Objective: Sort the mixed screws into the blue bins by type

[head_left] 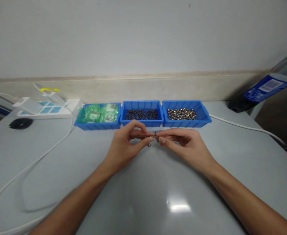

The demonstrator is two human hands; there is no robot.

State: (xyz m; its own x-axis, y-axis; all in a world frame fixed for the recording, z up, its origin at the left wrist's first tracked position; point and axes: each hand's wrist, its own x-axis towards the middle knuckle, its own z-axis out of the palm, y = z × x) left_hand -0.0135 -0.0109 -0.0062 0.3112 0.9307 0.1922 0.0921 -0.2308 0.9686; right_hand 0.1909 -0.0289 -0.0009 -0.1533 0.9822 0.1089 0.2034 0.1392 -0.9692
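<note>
My left hand [131, 140] is closed in a pinch, thumb against fingertips, on a small metal fastener [153, 136]. Opposite it, my right hand [182, 142] pinches a small dark metal piece, possibly a screw [155, 133]. The fingertips of both hands almost meet just in front of the middle bin, and they partly hide the parts, whose exact kind is too small to tell. A round shiny metal piece [148, 145] shows just below the left thumb; whether it is held or lies on the table cannot be made out.
Three blue bins stand along the wall: one with green plastic bags [101, 113], one with dark screws [141, 114], one with shiny metal fasteners [182, 114]. Left are a power strip [72, 107], a black object [21, 123] and a white cable [42, 152]. A bottle [263, 88] leans at right.
</note>
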